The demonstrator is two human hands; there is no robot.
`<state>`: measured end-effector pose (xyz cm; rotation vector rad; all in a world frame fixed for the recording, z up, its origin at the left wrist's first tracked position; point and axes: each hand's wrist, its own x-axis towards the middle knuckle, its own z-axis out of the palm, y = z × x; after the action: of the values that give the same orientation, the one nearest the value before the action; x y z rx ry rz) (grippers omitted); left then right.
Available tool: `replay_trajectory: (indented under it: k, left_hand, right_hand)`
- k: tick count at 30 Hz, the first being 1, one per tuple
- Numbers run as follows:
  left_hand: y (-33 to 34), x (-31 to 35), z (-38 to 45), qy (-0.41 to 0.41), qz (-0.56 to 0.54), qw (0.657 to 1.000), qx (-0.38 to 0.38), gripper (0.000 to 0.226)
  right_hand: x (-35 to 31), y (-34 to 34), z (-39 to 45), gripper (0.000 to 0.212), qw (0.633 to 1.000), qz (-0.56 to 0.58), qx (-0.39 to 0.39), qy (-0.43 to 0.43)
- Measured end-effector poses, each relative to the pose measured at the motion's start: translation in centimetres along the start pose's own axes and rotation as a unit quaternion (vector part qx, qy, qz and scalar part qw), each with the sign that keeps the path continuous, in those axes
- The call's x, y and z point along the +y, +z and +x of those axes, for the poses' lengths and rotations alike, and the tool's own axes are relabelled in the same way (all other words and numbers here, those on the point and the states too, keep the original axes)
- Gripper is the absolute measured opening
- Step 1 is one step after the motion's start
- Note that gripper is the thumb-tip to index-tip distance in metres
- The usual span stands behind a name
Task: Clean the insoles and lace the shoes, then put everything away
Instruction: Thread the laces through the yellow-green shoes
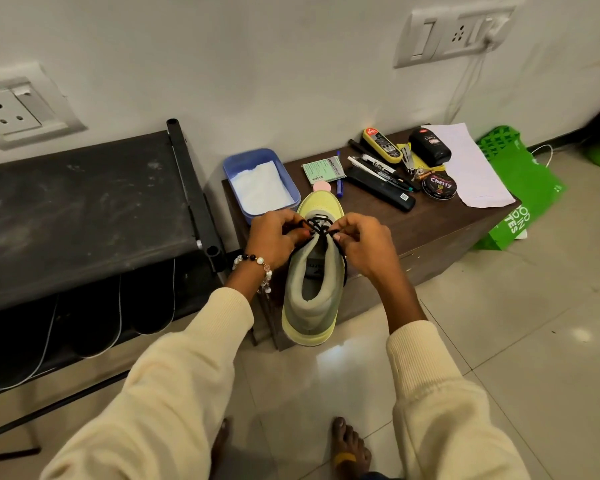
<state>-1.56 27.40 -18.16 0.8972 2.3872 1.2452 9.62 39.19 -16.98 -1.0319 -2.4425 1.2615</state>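
Shoe [313, 271], one only, pale green and grey with a yellow sole, rests at the desk's [440, 233] front edge near its left corner, toe toward the wall and heel hanging out over the tiled floor [534, 341]. A dark label inside it carries writing too small to read. One black lace [317, 226] crosses the upper eyelets. The left hand [274, 239] is curled, its fingertips pinching the lace at the left of the tongue; the right hand [362, 244] is likewise curled and pinches the lace on the right side. A bead bracelet [257, 268] circles the left wrist.

At the back left corner of the desk sits one blue tub [236, 168] holding a white folded cloth [260, 187]. Toward the back right lie one round tin [439, 187] lettered "Cherry", one black bottle [429, 145] also marked "Cherry", and one yellow-and-black sponge applicator [381, 145] whose red logo is too small to read. One green packet [323, 169] bears a barcode. Several pens [378, 169] lie beside a black brush [380, 192], with one sheet of white paper [471, 168] at the right edge. A green bag [530, 181] on the floor shows partial white letters.
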Motion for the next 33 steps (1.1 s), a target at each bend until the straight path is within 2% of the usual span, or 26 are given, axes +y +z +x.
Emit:
replay_trajectory:
  k: [4, 9, 14, 18, 22, 25, 29, 33]
  left_hand:
    - [0.26, -0.11, 0.54, -0.027, -0.020, 0.999, 0.017, 0.013]
    - [0.09, -0.17, 0.36, -0.030, -0.047, 0.998, 0.011, 0.012]
    - [-0.29, -0.19, 0.12, -0.005, 0.011, 1.000, -0.003, 0.022]
    - [-0.19, -0.01, -0.05, -0.003, 0.016, 1.000, -0.002, 0.020]
    - [-0.24, 0.12, -0.08, -0.001, 0.019, 1.000, 0.000, 0.017]
    - [-0.31, 0.08, -0.10, -0.005, 0.023, 1.000, -0.004, 0.017]
    - [-0.25, 0.15, -0.11, -0.010, 0.022, 1.000, -0.003, 0.016]
    - [0.07, 0.23, 0.14, -0.016, 0.039, 0.999, -0.008, 0.019]
  right_hand:
    - [-0.36, 0.31, -0.09, 0.014, 0.999, -0.021, 0.026, -0.001]
    - [-0.21, 0.23, -0.01, 0.012, 1.000, -0.020, 0.012, -0.006]
    - [0.13, 0.21, 0.15, 0.008, 0.999, -0.033, 0.022, 0.001]
    - [0.07, 0.31, 0.16, 0.011, 0.998, -0.016, 0.052, 0.004]
    - [0.30, 0.15, 0.14, 0.011, 0.999, 0.025, 0.046, 0.013]
    - [0.16, 0.08, 0.04, 0.012, 1.000, -0.004, 0.014, 0.006]
    - [0.08, 0.15, 0.10, 0.011, 0.998, -0.032, 0.047, 0.013]
    - [0.15, 0.10, 0.07, 0.013, 0.998, -0.013, 0.056, 0.026]
